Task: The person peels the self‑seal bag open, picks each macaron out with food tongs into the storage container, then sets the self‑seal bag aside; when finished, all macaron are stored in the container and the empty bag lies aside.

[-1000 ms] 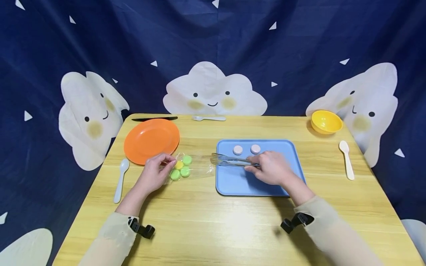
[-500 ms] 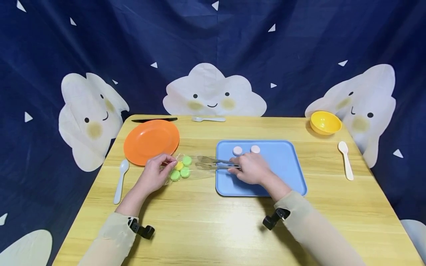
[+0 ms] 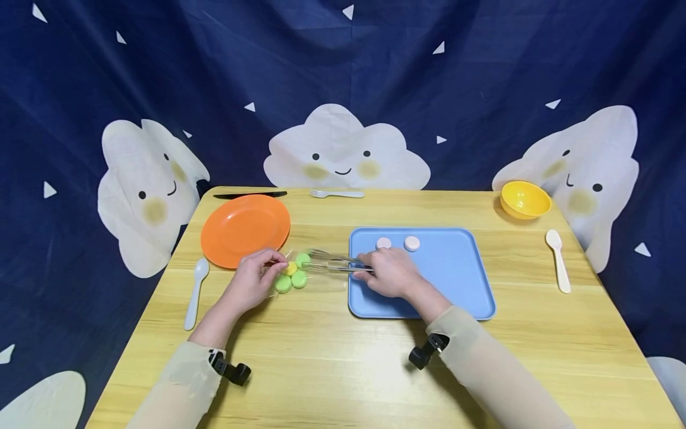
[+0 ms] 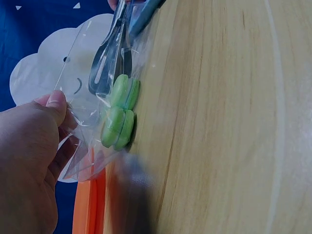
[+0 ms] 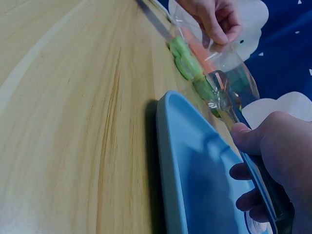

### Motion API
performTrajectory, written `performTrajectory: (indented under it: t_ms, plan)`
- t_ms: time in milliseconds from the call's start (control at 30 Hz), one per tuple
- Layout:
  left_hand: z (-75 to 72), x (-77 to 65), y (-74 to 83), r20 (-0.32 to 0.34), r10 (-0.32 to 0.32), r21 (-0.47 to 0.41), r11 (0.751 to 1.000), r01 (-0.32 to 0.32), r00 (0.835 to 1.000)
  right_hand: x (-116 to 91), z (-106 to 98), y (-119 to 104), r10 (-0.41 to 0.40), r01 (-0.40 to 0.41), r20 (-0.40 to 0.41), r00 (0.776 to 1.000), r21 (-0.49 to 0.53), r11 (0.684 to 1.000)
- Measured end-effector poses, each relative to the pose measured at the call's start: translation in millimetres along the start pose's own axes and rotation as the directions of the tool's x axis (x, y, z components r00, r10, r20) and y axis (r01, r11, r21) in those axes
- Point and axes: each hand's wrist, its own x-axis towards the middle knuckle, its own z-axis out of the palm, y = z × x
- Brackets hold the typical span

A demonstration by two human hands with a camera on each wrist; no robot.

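My left hand pinches the edge of a clear plastic bag between thumb and fingers. Inside the bag lie several macarons, green ones around a yellow one. My right hand grips metal tongs by the handle, above the left part of a blue tray. The tongs' ends reach into the bag beside the green macarons, as the left wrist view shows. Whether they touch one, I cannot tell. Two pale pink macarons sit on the tray's far side, one partly behind my right hand.
An orange plate stands behind my left hand, with a black knife past it. A light spoon lies left, a white fork at the back. A yellow bowl and a white spoon are on the right.
My right hand has moved left over the tray, carrying the tongs further into the bag, close to the green macarons. The left hand stays in place, pinching the bag.
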Motion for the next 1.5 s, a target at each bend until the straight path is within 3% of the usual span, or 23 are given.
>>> performTrajectory:
  t_ms: [433, 667, 1167, 1500]
  plan:
    - [4.5, -0.7, -1.1, 0.02, 0.01, -0.007, 1.0, -0.01, 1.0, 11.0, 2.9, -10.8, 0.005, -0.004, 0.02, 1.0, -0.052, 0.999]
    - [2.9, -2.2, 0.7, 0.016, -0.031, -0.015, 0.999, 0.031, 0.999, 9.0, 2.9, -10.7, -0.011, 0.012, 0.006, 1.0, -0.044, 0.999]
    - [-0.9, -3.7, -2.3, -0.012, -0.006, 0.006, 1.0, 0.006, 1.0, -14.5, -9.8, 2.7, -0.026, 0.024, -0.039, 0.999, -0.049, 0.999]
    - [-3.3, -2.4, -8.2, 0.0, 0.01, 0.001, 1.0, -0.01, 1.0, -36.3, -24.2, 11.5, -0.011, 0.012, -0.065, 0.998, 0.004, 1.0]
